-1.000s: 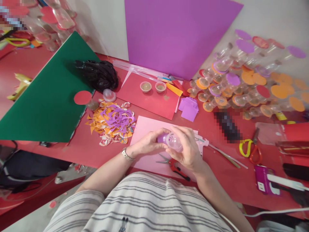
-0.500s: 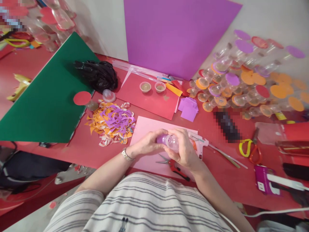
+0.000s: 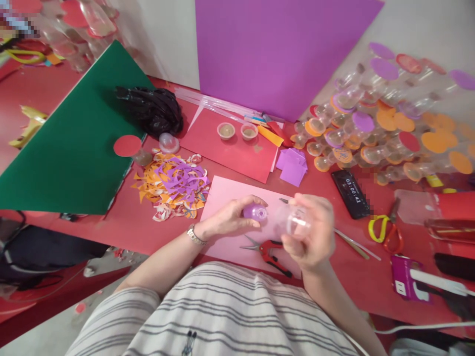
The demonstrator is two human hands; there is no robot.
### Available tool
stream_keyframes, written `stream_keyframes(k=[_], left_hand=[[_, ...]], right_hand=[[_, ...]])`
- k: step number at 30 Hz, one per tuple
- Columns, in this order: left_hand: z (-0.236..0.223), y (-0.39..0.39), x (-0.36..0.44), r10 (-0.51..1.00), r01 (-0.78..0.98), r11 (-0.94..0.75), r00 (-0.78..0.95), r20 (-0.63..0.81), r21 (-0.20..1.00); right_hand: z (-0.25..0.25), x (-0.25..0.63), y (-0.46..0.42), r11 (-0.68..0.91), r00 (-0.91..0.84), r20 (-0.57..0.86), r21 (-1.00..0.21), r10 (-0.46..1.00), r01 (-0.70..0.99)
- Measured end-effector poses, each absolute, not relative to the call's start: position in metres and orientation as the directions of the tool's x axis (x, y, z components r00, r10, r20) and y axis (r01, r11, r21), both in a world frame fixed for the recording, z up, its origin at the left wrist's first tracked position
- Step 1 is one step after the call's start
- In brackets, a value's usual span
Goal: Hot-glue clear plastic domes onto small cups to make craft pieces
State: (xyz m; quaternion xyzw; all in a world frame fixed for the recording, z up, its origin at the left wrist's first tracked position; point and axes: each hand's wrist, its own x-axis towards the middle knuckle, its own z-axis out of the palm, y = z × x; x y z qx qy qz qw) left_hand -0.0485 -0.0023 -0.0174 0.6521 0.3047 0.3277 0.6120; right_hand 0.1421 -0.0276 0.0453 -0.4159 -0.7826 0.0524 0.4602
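My left hand [image 3: 233, 215] is closed round a small clear plastic cup over purple [image 3: 256, 212], with a round mark at its centre. A gap to the right, my right hand [image 3: 315, 230] grips another clear plastic cup [image 3: 295, 222], blurred by motion. Both hands are above a pink sheet [image 3: 218, 195] on the red table. Red-handled snips [image 3: 270, 251] with open blades lie below the hands. The glue gun is mostly hidden behind my right hand.
Orange and purple paper scraps [image 3: 174, 183] are heaped at left, beside a green board [image 3: 85, 143]. Two small filled cups [image 3: 226, 130] stand on red card. Clear-cup pieces with coloured discs [image 3: 371, 128] crowd the right, near a phone [image 3: 351, 194] and scissors [image 3: 386, 227].
The two cups were together between my hands. My right hand has moved away to the right with the clear one, while my left hand stays in place with the other.
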Motion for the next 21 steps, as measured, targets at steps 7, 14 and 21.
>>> stream_keyframes(k=[7, 14, 21], left_hand=[[-0.022, -0.002, -0.050, 0.826, -0.048, -0.089, 0.555, 0.101, 0.995], [-0.023, -0.003, -0.049, 0.819, -0.043, -0.132, 0.557, 0.133, 0.990], [-0.022, -0.005, -0.049, 0.828, 0.025, -0.120, 0.553, 0.086, 0.992]], right_hand=[[0.033, 0.147, -0.025, 0.622, -0.238, 0.625, -0.515, 0.743, 0.590], [0.022, 0.138, -0.026, 0.650, -0.357, 0.572, -0.466, 0.739, 0.600], [0.020, 0.134, -0.027, 0.649, -0.388, 0.549, -0.435, 0.740, 0.624]])
